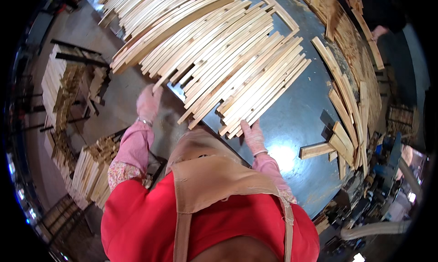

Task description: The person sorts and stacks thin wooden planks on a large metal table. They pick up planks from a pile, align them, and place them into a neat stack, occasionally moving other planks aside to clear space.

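Observation:
Many pale wooden strips [237,65] lie side by side in a slanting row on a blue-grey metal table [292,109]. My left hand [148,104], in a pinkish glove, pinches the near end of a strip that sticks out past the table edge at the row's left. At the row's near right corner, my right hand [253,136] touches the ends of the outermost strips, thumb and finger apart. Its other fingers are partly hidden. The strips' near ends are uneven, some jutting out further than others.
A thicker curved board [182,27] divides this row from more strips behind. Loose wood pieces [342,141] lie at the table's right. Beyond them, another person's hand [378,32] is near a wooden piece. Racks of stacked wood [64,86] stand on the floor at left.

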Demonstrator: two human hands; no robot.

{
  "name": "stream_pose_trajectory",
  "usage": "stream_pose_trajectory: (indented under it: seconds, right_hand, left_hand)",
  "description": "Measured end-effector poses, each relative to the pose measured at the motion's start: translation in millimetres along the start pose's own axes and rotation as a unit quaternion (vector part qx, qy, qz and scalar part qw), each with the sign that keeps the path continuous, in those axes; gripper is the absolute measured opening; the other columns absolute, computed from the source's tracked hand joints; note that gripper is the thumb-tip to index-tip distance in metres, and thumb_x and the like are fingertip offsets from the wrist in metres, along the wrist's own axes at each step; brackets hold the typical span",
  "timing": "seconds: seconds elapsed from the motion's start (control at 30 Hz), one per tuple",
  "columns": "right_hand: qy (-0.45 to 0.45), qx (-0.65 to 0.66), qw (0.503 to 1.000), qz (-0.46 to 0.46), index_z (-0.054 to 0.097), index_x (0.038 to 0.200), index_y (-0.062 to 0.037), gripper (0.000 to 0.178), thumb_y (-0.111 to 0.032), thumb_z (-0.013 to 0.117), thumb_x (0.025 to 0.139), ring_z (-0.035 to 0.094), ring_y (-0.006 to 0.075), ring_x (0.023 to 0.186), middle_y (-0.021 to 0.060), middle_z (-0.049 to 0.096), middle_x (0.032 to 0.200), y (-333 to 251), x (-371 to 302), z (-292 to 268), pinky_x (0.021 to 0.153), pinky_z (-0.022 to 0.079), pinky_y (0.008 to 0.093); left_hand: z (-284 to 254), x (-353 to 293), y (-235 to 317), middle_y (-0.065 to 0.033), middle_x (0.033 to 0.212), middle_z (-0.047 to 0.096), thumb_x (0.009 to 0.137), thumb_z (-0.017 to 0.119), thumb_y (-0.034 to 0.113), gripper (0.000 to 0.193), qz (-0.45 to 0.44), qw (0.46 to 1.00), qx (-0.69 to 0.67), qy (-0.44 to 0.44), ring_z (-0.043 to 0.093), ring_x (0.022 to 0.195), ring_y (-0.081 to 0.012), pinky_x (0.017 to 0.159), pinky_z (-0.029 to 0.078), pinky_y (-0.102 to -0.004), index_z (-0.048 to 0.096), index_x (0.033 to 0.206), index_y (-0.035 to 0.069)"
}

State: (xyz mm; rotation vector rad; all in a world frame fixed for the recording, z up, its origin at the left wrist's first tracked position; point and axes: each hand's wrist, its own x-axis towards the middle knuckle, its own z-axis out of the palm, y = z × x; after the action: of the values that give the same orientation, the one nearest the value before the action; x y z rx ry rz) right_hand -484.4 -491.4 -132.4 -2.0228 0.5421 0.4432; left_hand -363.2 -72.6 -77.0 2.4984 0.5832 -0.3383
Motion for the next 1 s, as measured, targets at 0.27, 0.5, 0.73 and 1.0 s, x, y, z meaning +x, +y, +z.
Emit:
stream_pose_trajectory:
  seconds: [0.27,0.5,0.73,1.0]
  right_hand:
    - [-0.029,0.099,0.989,0.103,0.049,0.157,-0.0013,0.077,-0.054,0.066,0.104,0.067,0.0252,0.120,0.0175,0.071,0.136,57,-2,-107,0.107,0.049,0.0348]
    - [0.053,-0.173,0.974,0.133,0.052,0.156,0.0002,0.092,-0.074,0.046,0.102,0.054,0.0482,0.141,0.0320,0.055,0.154,36,97,-181,0.119,0.041,0.0456]
    - [0.174,-0.099,0.973,0.114,0.046,0.161,-0.0011,0.091,-0.066,0.062,0.099,0.052,0.0486,0.143,0.0324,0.048,0.160,-19,173,-199,0.123,0.038,0.0482]
    - [0.136,0.494,0.859,0.024,0.035,0.166,0.0003,0.082,-0.021,0.078,0.099,0.064,0.0240,0.129,0.0151,0.063,0.145,10,167,-195,0.110,0.053,0.0357]
  left_hand:
    - [28,-68,46,-0.0219,0.098,0.077,0.096,0.069,0.059,0.053,0.078,0.942,0.078,-0.316,0.074,0.101,-0.0407,0.092,0.057,-0.0512,0.077,0.108,0.008]
    - [115,98,186,-0.0270,0.162,0.048,0.096,0.063,0.067,0.088,0.308,0.943,0.091,-0.091,0.041,0.152,-0.0437,0.126,0.033,-0.0491,0.060,0.146,-0.005]
    - [150,132,293,-0.0284,0.172,0.035,0.090,0.075,0.048,0.101,0.179,0.945,-0.165,-0.218,0.033,0.161,-0.0387,0.131,0.027,-0.0442,0.036,0.164,-0.009]
    - [132,126,315,-0.0211,0.151,0.058,0.091,0.075,0.015,0.093,0.067,0.874,-0.333,-0.347,0.062,0.132,-0.0285,0.117,0.046,-0.0386,0.028,0.168,-0.005]
